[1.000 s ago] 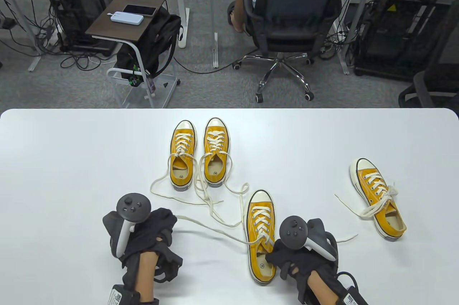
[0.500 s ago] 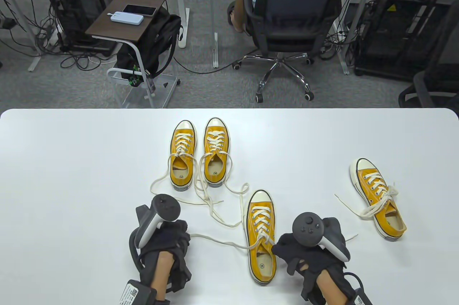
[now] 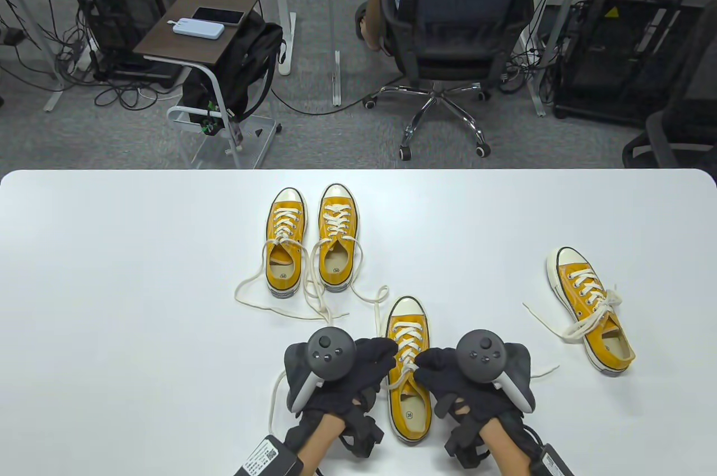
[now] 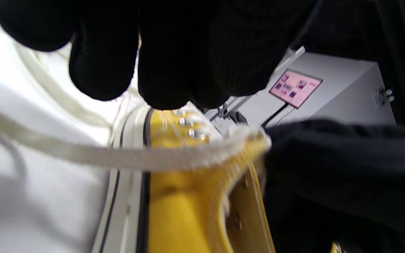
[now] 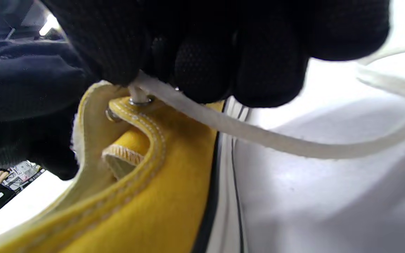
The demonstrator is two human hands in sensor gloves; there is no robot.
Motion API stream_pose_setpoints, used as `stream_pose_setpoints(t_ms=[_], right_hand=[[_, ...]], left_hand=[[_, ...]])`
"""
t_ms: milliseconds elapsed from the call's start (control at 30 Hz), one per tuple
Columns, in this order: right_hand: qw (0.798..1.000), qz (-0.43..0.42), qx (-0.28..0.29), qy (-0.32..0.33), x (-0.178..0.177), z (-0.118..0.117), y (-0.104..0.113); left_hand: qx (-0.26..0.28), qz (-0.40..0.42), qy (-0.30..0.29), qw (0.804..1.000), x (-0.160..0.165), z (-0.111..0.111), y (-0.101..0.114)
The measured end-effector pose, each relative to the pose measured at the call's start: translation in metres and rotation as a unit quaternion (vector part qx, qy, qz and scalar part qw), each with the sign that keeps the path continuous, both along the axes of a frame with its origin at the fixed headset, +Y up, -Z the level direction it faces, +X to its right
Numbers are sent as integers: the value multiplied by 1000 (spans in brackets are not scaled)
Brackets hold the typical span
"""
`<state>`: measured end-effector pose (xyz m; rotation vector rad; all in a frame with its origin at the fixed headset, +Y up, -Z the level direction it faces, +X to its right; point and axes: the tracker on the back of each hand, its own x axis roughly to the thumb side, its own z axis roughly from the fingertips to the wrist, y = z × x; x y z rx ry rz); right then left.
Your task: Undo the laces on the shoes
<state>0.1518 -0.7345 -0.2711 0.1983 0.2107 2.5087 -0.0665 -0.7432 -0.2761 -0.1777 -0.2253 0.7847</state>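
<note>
Both hands at near shoe [image 3: 409, 381] on counter [image 3: 112, 274]: right hand [image 3: 448, 372] fingers [image 5: 202, 70] pinching lace [image 5: 258, 135] by top eyelet; left hand [image 3: 369, 364] fingers [image 4: 167, 70] curled over shoe, grip – can't tell.

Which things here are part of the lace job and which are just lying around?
Job:
near shoe, both hands at its laces
left hand
right hand
far pair, laces loose
right shoe, still tied

Lying about:
phone
power bank
backpack
office chair
</note>
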Motion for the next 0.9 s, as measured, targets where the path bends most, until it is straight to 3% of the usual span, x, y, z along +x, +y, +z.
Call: stream_pose_setpoints(t_ms=[167,333,600,900], right_hand=[[1000,4,10,-2,1,1,2],[1000,-4,20,-17,4,1,2],[999,-26,-12,-21,9,-1,-3],[1000,-9,20,-17,4,-1,-3]], left_hand=[[-12,11,-24,1000,9,4,-4],[18,-6,-1,1000,13,5,-5],[2,33,22,999,10,9,-11],[25,29,19,999,12,12,-8]])
